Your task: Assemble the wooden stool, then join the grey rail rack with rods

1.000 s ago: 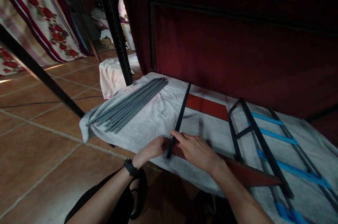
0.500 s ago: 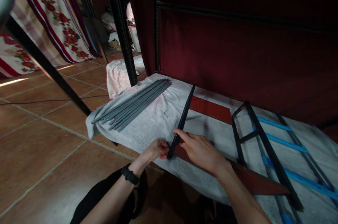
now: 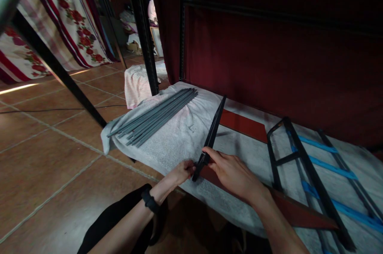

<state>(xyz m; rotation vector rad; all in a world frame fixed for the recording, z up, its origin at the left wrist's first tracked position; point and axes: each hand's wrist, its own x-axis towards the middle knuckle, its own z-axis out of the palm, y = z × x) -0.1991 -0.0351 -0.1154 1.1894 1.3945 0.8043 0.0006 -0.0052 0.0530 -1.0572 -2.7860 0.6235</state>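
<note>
A long black metal bar (image 3: 214, 129) slants across the near edge of the grey cloth, joined to the ends of two reddish-brown boards (image 3: 243, 125). My right hand (image 3: 231, 170) grips the bar near its close end, thumb and fingers around it. Beside that same end, my left hand (image 3: 184, 171) has its fingers pinched together at the bar's left side; whatever they hold is too small or hidden to make out. The boards' other ends meet a black frame (image 3: 295, 152) with a crossbar.
A bundle of grey rods (image 3: 158, 116) lies to the left on the grey cloth (image 3: 167, 158). Frames with blue strips (image 3: 332, 168) lie at the right. A black post (image 3: 143, 34) and a slanted black bar (image 3: 60, 68) stand at the left. Dark red fabric (image 3: 269, 58) hangs behind.
The bar has tilted a little in my right hand's grip, and its side now shows more. My left hand stays at its near end. The view has shifted slightly.
</note>
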